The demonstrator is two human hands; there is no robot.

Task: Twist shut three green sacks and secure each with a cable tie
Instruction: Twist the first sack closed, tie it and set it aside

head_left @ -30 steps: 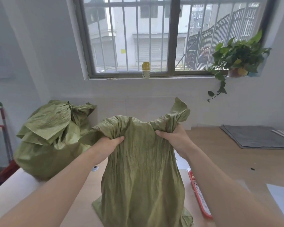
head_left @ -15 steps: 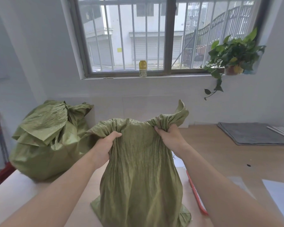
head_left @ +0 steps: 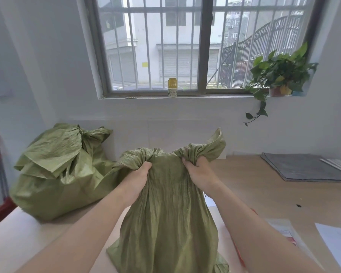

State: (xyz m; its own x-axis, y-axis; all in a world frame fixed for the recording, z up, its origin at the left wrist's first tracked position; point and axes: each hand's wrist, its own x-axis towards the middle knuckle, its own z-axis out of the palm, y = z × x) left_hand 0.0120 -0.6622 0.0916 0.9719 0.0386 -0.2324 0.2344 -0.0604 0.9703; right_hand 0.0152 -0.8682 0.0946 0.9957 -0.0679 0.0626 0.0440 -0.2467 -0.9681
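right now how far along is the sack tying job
Done: possibly one. The sack on the left stands with its top bunched, though no cable tie shows on it. In hand: the left hand and right hand grip the mouth of the front sack, gathering it. Left: twisting and tying this one; a third sack and the ties are not in view.

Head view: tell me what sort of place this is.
Likely a plain workroom or storeroom: a barred window facing a shuttered building, a long wooden table, and a stuffed sack beside the held sack.
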